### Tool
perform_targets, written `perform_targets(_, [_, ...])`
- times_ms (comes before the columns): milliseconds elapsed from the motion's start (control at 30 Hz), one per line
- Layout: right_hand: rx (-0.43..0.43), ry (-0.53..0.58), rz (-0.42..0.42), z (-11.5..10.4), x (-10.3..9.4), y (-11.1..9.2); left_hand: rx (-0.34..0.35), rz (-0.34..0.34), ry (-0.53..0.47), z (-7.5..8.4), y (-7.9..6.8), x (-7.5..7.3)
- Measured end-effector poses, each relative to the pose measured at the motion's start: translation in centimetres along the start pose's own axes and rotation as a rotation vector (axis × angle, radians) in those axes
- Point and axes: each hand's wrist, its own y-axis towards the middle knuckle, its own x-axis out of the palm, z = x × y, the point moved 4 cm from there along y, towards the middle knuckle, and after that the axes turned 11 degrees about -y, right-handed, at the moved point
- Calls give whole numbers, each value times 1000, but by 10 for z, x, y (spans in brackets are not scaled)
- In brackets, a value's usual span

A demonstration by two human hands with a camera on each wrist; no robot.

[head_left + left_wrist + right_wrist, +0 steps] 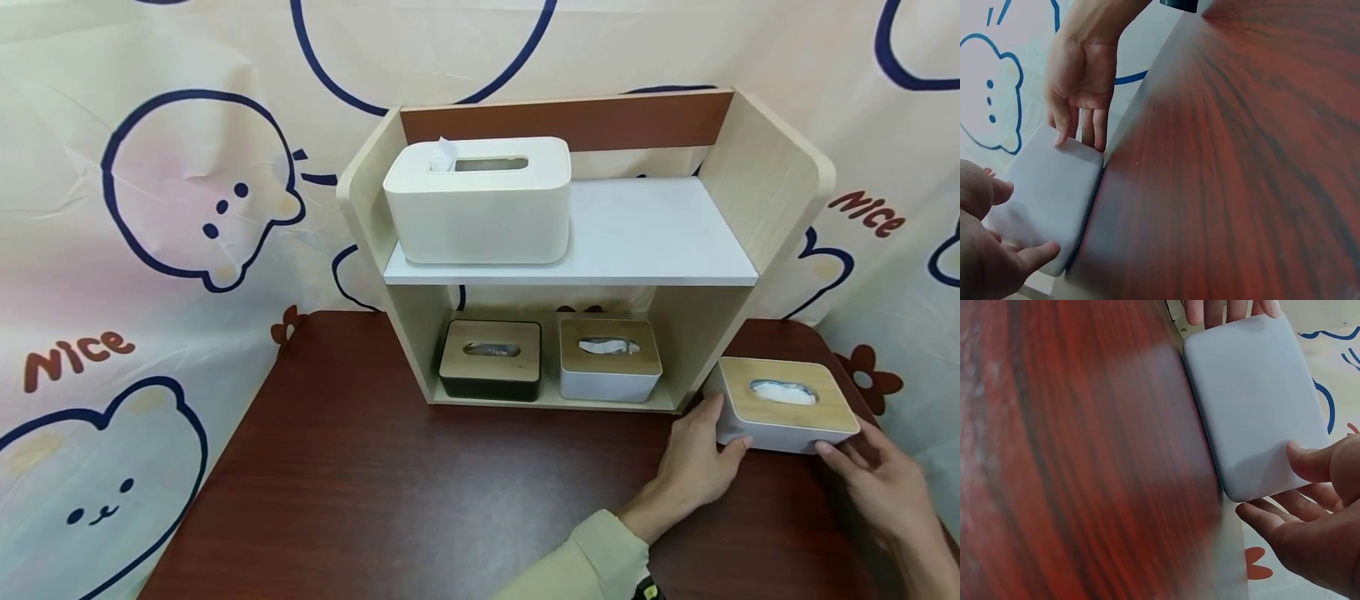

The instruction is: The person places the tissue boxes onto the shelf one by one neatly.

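A white tissue box with a light wooden lid sits at the table's right end, beside the shelf. My left hand holds its left end, the thumb along the front wall. At the opposite end my right hand grips the corner, its thumb on the front and the other fingers around the side. In the right wrist view the box's smooth front wall faces the camera, with the right hand at one end. The left wrist view shows the left hand at the near end of the box.
A two-tier shelf stands against the patterned curtain. On its upper board is a large white tissue box. Below are a black tissue box and another white one, both wooden-lidded. The dark wooden table spreads in front.
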Motion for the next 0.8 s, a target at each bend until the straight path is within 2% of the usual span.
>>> perform_targets(300, [22,5,26,-3,1,-3,37,36,-19,-1,1,2])
perform_targets(533, [1,-11,45,-6,-1,-12,55,56,-15,-1,1,0])
perform_targets(800, [55,-38,58,-11,-4,-26,74,88,-45,1,-1,-3])
